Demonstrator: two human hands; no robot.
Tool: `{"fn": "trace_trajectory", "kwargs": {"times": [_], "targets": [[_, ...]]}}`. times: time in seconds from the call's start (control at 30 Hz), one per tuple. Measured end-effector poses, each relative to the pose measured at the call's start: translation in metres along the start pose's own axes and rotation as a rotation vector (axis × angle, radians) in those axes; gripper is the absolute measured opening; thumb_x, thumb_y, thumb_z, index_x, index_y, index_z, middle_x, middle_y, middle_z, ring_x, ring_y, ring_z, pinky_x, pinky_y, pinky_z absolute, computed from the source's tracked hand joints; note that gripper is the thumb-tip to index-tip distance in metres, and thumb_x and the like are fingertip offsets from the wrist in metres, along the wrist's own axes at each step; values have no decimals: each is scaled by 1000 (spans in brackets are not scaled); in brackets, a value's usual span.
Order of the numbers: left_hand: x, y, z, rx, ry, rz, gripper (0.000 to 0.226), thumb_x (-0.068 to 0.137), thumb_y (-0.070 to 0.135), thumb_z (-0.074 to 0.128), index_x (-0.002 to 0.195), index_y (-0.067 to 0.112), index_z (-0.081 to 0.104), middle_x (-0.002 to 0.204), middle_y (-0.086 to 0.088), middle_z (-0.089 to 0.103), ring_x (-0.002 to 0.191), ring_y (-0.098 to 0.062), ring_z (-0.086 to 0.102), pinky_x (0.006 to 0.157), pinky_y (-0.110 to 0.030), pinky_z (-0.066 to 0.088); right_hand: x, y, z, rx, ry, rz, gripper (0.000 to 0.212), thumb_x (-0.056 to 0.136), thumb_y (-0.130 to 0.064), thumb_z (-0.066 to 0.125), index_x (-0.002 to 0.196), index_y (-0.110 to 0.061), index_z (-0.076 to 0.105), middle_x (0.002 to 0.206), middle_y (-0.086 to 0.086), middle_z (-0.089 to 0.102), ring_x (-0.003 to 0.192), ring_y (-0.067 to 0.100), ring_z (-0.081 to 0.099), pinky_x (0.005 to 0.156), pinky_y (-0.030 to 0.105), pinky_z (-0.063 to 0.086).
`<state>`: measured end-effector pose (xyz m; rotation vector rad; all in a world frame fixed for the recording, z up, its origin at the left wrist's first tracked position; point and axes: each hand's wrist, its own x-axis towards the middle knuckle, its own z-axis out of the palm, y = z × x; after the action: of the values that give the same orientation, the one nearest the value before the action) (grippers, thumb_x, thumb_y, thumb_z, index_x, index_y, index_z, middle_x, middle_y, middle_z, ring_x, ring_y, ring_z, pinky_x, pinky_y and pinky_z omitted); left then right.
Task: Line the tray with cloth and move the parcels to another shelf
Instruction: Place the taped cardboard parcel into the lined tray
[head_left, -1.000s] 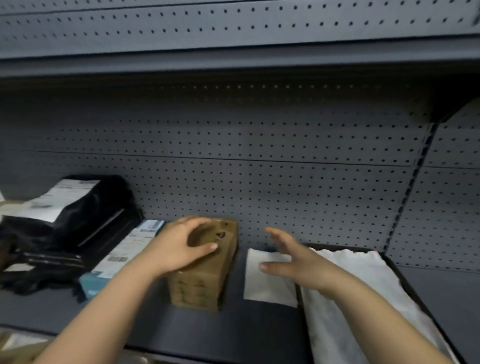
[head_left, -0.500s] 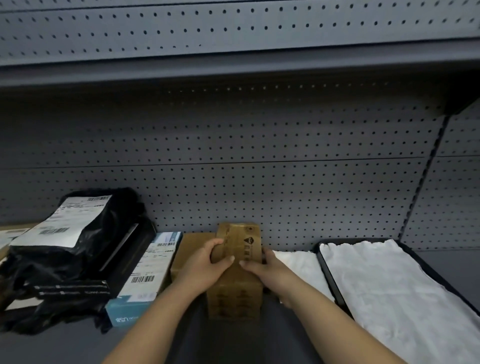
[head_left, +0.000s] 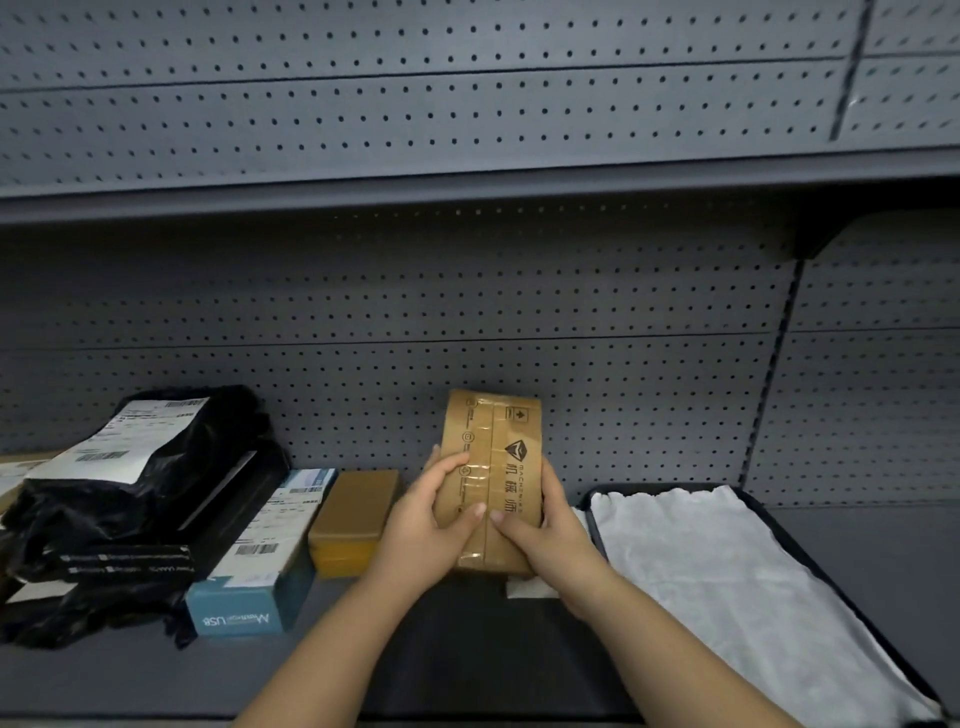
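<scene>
A second ago only the left hand (head_left: 415, 525) lay on the brown taped box (head_left: 491, 483), which stood on the shelf (head_left: 156, 675), while the right hand (head_left: 545, 530) reached toward it with the fingers spread. Half a second ago both hands closed on the box. Now the box is raised off the shelf and tipped up, so its printed top looks at the camera. Both hands hold it from the sides: the left fingers wrap its left edge, the right fingers its right edge, and the two thumbs meet on the tape seam in the middle.

For the task this means, I think, that the lining step is done: the white cloth (head_left: 727, 571) already covers the black tray (head_left: 795, 545) at the right, and the moving of parcels has started with this box. The other parcels still wait on the shelf at the left: a smaller brown box (head_left: 353, 519), a blue box (head_left: 244, 608) with shipping labels, and a black mailer bag (head_left: 171, 467) with a white label, on top of more black packages.

On the held box there is a dark triangular logo, a line that seems to read "MACHENIKE", and three Chinese characters I cannot read surely. The blue box shows "USB" upside down; its barcodes and the bag's label are too small to read.
</scene>
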<state>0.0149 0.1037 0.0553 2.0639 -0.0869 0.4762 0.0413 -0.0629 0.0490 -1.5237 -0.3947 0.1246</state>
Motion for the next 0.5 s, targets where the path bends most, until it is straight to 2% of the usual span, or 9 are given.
{"fn": "trace_trajectory", "kwargs": {"times": [0.1,0.2,0.27,0.37,0.43,0.5], "targets": [[-8,33,30,-77,9,56,61,79,26,77,127,51,49,152,17,32,141,1,27,114,-31,32,-16,-13,-40,-37,-12,-70,71,88,-5,67,145,-31,32,122,-7,67,109,5,65,83,19,55],[-18,63,62,-120,9,107,65,79,24,78,129,52,47,157,15,21,139,11,20,113,-23,29,-36,-33,-83,-61,-33,-149,75,89,-1,66,144,-38,30,122,-20,65,113,0,62,84,14,52],[-24,84,87,-144,8,131,67,79,23,77,128,56,45,158,15,18,138,13,22,113,-23,30,-50,-45,-115,-91,-43,-200,74,89,-1,66,140,-41,32,120,-27,63,114,-2,60,87,14,51],[-34,113,123,-148,25,163,68,80,26,77,127,60,43,158,18,16,136,17,22,113,-25,30,-71,-55,-157,-136,-43,-247,74,88,-5,68,139,-43,30,123,-29,61,116,-5,58,89,12,49],[-40,128,144,-160,38,186,68,80,23,77,129,56,43,154,27,19,138,14,21,114,-25,30,-83,-60,-180,-151,-34,-270,77,87,-4,69,140,-42,29,124,-29,60,116,-9,56,87,7,46],[-49,142,163,-177,61,210,68,80,20,77,131,52,44,148,37,21,141,9,20,112,-25,32,-95,-64,-201,-159,-23,-285,79,85,1,69,139,-39,28,120,-37,58,113,-16,54,84,3,45]]}}
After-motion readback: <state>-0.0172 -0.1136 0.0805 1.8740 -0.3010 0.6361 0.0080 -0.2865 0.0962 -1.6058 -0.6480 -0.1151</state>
